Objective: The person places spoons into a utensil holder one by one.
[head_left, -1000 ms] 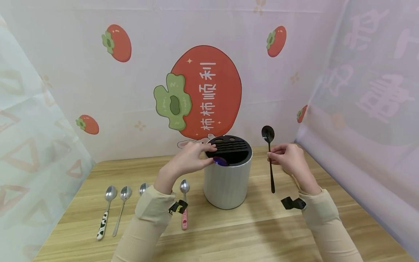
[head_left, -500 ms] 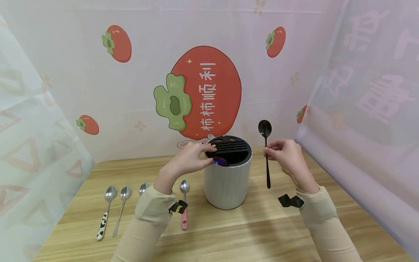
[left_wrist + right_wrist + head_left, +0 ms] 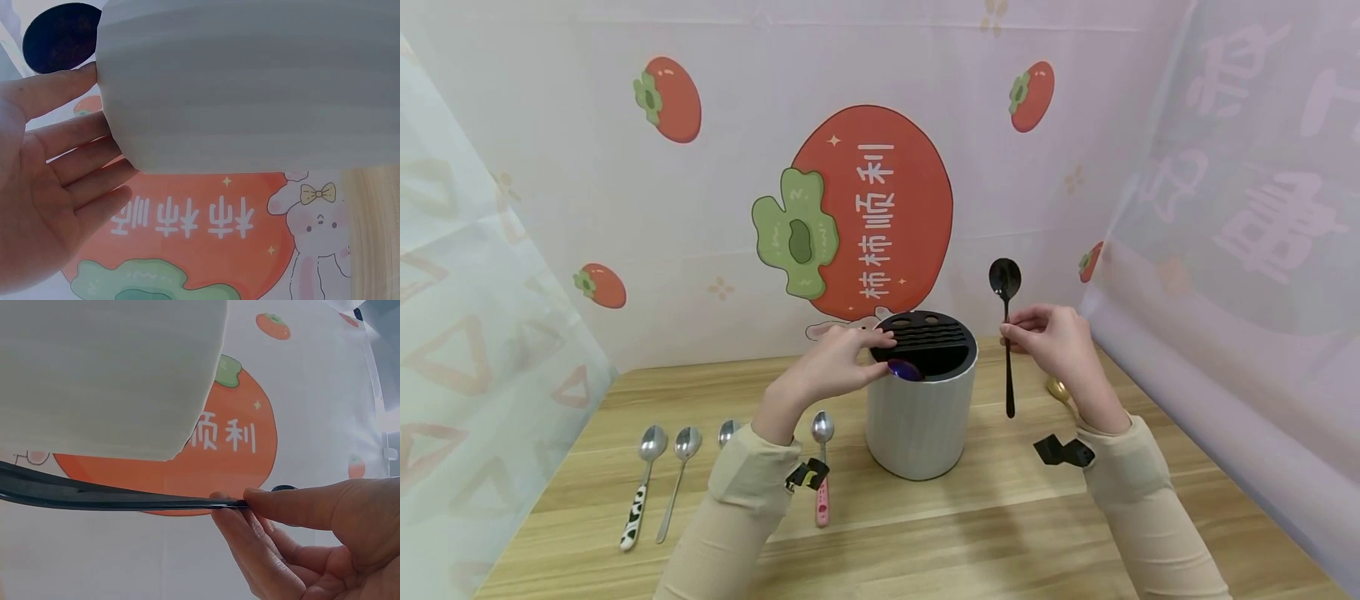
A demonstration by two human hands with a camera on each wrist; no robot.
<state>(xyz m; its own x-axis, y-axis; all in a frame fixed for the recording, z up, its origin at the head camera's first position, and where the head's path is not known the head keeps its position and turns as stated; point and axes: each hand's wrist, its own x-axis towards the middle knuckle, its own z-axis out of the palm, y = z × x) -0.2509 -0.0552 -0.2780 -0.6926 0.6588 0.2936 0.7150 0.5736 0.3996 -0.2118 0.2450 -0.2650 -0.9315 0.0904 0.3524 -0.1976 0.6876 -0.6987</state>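
Observation:
My right hand (image 3: 1051, 342) pinches the handle of a black spoon (image 3: 1005, 279) between thumb and fingers. The spoon stands upright, bowl up, to the right of the holder and clear of the table. In the right wrist view its dark handle (image 3: 119, 497) runs leftward below the holder's wall. My left hand (image 3: 842, 360) rests at the left rim of the white cutlery holder (image 3: 917, 433), fingers straight over its black slotted lid (image 3: 955, 325). A dark blue-purple spoon bowl (image 3: 906, 370) shows at the rim beside the left thumb; its handle is hidden.
On the table's left lie a cow-print-handled spoon (image 3: 638, 508), a thin silver spoon (image 3: 687, 443), another spoon (image 3: 727, 431) partly behind the sleeve, and a pink-handled spoon (image 3: 822, 500). A gold spoon (image 3: 1057, 389) lies partly behind my right wrist. Printed cloth (image 3: 737, 83) hangs behind.
My right hand has lifted the black spoon higher and shifted slightly left toward the holder, uncovering more of the gold spoon. The left hand and holder stay put.

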